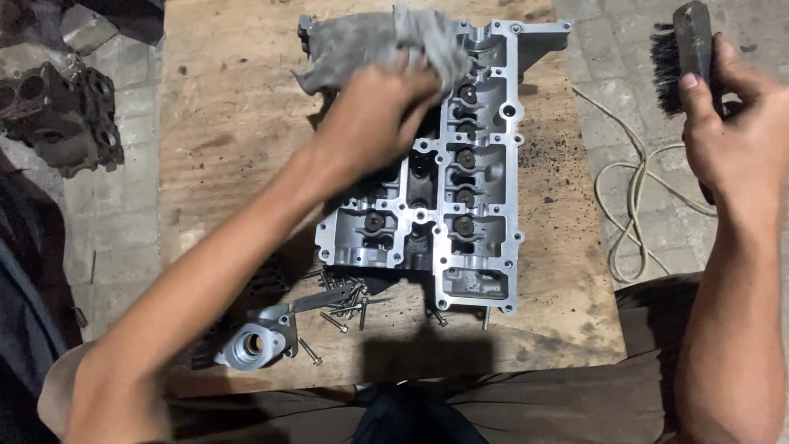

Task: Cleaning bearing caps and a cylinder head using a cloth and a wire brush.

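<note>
A silver aluminium cylinder head [472, 181] lies lengthwise on a worn wooden table [230, 123], its valve springs showing in two rows. My left hand [374, 115] reaches across it and presses a grey rag [370, 45] onto the head's far left part. My right hand [727, 123] is raised off the table at the right and grips a black-bristled brush [678, 53], bristles facing left.
Several loose bolts [345, 300] lie at the head's near edge beside a small silver housing [255, 341]. A dark rusty casting [66, 115] sits on the paved floor at left. A pale cord [637, 193] loops over the floor at right.
</note>
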